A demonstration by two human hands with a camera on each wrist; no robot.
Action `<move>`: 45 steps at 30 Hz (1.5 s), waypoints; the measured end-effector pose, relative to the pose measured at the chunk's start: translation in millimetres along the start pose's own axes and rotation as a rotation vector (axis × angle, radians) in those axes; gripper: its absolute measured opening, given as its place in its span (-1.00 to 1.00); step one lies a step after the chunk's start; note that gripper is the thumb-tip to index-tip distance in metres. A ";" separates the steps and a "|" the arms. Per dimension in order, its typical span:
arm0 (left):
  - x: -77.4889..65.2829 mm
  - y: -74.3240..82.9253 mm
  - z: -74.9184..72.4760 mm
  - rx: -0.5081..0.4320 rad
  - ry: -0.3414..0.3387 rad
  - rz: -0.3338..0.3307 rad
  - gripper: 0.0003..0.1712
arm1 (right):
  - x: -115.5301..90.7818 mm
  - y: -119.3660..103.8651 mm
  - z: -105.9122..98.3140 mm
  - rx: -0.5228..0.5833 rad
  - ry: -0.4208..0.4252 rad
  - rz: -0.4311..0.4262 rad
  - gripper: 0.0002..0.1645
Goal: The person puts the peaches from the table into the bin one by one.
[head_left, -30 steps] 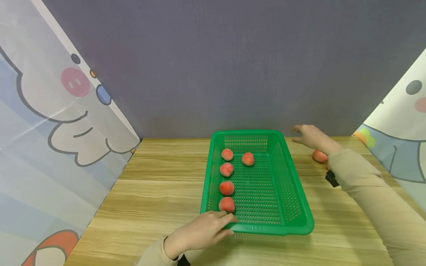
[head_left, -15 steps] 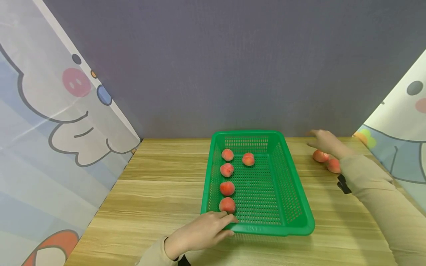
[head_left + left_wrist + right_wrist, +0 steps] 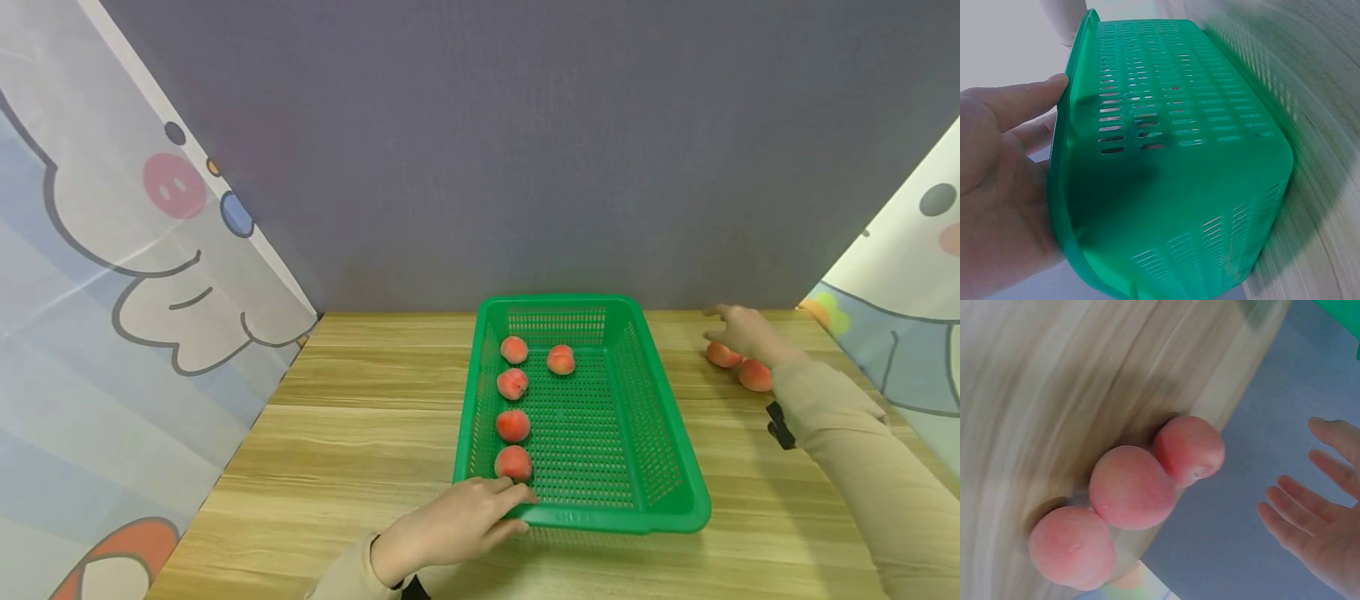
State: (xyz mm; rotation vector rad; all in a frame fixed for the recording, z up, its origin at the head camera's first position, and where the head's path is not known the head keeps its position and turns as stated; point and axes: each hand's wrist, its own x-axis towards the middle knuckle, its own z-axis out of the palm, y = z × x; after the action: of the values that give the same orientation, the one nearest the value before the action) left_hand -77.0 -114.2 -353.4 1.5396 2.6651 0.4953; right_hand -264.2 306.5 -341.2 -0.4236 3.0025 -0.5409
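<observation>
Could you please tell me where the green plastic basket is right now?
In the head view, the green plastic basket sits on the wood-grain table, slightly right of centre, with the left hand holding its near rim, left of the right hand.

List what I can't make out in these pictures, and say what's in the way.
Head view: one of the three loose peaches; the right sleeve or grip probably covers it.
Head view: the marks on the near rim; too small to read.
Left wrist view: the peaches inside the basket; its slotted wall hides nearly all.
Left wrist view: some fingertips of the left grip; behind the rim.
Right wrist view: most of the basket; cut off at the top right corner.
</observation>
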 end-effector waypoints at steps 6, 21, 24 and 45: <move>-0.3 0.4 -0.2 0.002 0.002 -0.002 -0.73 | 0.0 7.9 6.1 0.018 -0.006 0.008 -0.43; 0.2 0.6 0.6 -0.011 -0.003 -0.001 -0.72 | -2.7 20.2 18.0 0.009 -0.053 0.073 -0.41; 0.3 0.6 0.7 -0.008 -0.004 -0.004 -0.72 | -3.3 23.6 20.6 0.006 -0.038 0.061 -0.40; 0.0 1.5 0.7 0.015 0.005 -0.007 -0.73 | -2.5 36.3 37.0 0.019 -0.030 0.105 -0.36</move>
State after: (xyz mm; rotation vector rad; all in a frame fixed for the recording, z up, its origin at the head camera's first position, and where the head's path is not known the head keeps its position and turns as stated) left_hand -75.6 -113.3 -353.7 1.5340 2.6835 0.4812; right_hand -267.1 327.5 -388.5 -0.2683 2.9678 -0.5495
